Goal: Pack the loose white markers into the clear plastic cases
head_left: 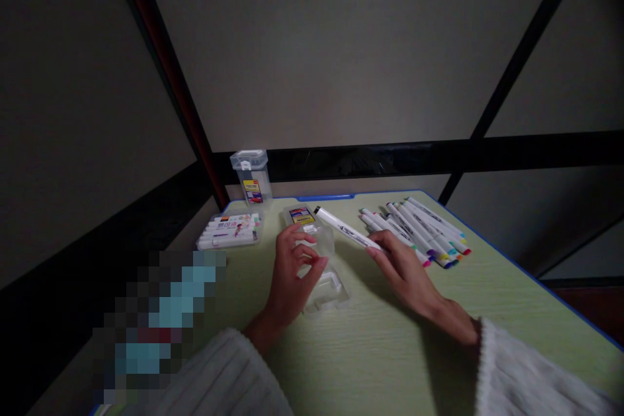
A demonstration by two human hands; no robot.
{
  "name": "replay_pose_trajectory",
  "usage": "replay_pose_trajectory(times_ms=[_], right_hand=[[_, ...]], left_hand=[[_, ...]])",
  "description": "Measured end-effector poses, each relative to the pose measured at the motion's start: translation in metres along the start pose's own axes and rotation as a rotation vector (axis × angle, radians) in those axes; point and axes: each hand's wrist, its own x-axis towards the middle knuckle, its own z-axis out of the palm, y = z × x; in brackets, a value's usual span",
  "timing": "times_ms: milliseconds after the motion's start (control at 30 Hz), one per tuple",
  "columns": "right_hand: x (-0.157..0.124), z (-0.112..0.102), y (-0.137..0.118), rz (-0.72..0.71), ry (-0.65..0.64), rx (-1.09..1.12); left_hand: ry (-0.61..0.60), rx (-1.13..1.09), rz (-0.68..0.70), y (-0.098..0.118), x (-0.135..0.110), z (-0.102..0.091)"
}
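My right hand [407, 273] grips a white marker [346, 229] by one end, and its black-tipped end points up and to the left. Over a clear plastic marker case [324, 244] with its lid [329, 289] folded open toward me, my left hand [295, 270] curves with its fingers apart and nothing between them. The case lies on its side and bears a yellow and blue label. Whether the left fingers touch it, I cannot tell. Beyond my right hand lies a loose pile of white markers [422, 227] with coloured ends.
A closed clear case [252, 179] stands upright at the back left. In front of it lies a flat pack of white markers [229, 229]. The pale green table [361, 357] has a blue edge, and wall panels rise behind it. A pixelated patch covers the lower left.
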Motion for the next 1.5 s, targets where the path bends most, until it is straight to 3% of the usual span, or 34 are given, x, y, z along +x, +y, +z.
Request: replay_pose_trajectory(times_ms=[100,267,433,567,767,967,1233,1500], right_hand=[[-0.002,0.0,-0.007,-0.028,-0.056,0.134],[-0.001,0.0,-0.013,-0.033,-0.169,0.329],[0.002,0.005,-0.007,0.172,0.026,0.529],[0.005,0.009,-0.007,0.335,0.116,0.832],[0.007,0.01,-0.015,0.339,0.15,1.153],[0.005,0.014,-0.014,0.352,0.102,1.219],[-0.005,0.027,-0.02,0.325,-0.059,1.202],[-0.006,0.028,-0.02,0.328,-0.091,1.169]], left_hand=[[-0.014,-0.143,-0.126,0.006,0.003,0.001],[0.029,-0.111,-0.12,0.008,0.003,0.0],[0.038,0.028,-0.05,0.004,0.002,-0.001],[-0.077,0.208,-0.019,0.007,-0.001,0.0],[-0.213,0.3,-0.012,0.01,-0.004,0.001],[-0.252,0.367,-0.089,0.007,-0.006,0.001],[-0.352,0.33,-0.132,0.006,-0.006,0.002],[-0.383,0.384,-0.124,0.007,-0.008,0.0]])
